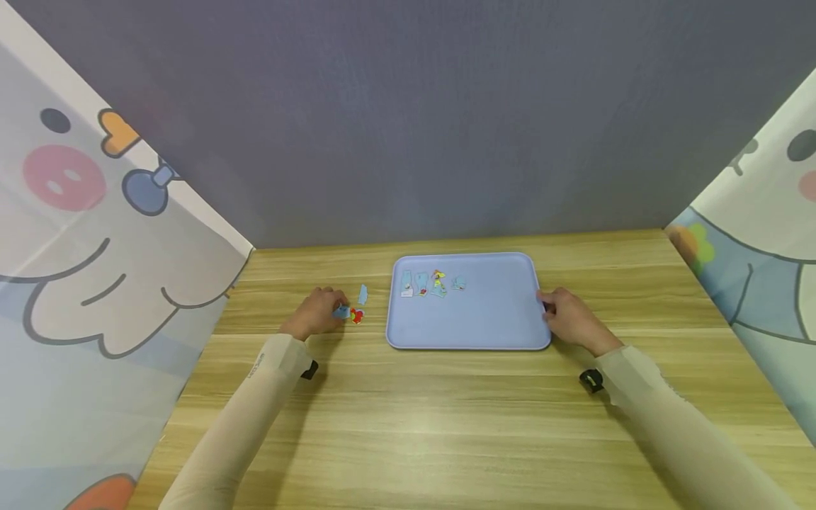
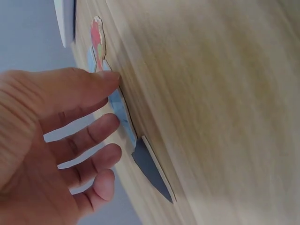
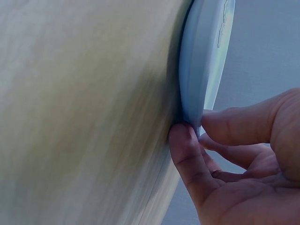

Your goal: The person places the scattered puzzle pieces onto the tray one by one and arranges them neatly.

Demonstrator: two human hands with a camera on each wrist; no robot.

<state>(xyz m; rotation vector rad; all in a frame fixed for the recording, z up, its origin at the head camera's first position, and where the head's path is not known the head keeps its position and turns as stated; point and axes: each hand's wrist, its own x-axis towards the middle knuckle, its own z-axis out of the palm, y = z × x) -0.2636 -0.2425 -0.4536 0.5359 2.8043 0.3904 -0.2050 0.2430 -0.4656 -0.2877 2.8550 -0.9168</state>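
My left hand (image 1: 316, 312) is at the left of the tray, thumb and index finger pinching a light-blue puzzle piece (image 1: 341, 312) close over the table. Just beside it lie a red puzzle piece (image 1: 358, 316) and another light-blue piece (image 1: 363, 294). A dark grey piece (image 2: 152, 171) shows below the fingers in the left wrist view; the hand hides it in the head view. My right hand (image 1: 570, 319) grips the right rim of the pale blue tray (image 1: 472, 322), thumb on the edge and a fingertip under it.
Several flat, mostly light-blue puzzle pieces (image 1: 421, 283) lie in a row along the tray's upper left. The wooden table (image 1: 433, 418) meets a grey panel (image 1: 446, 127) at the back, with cartoon-printed curtains (image 1: 127, 269) on both sides.
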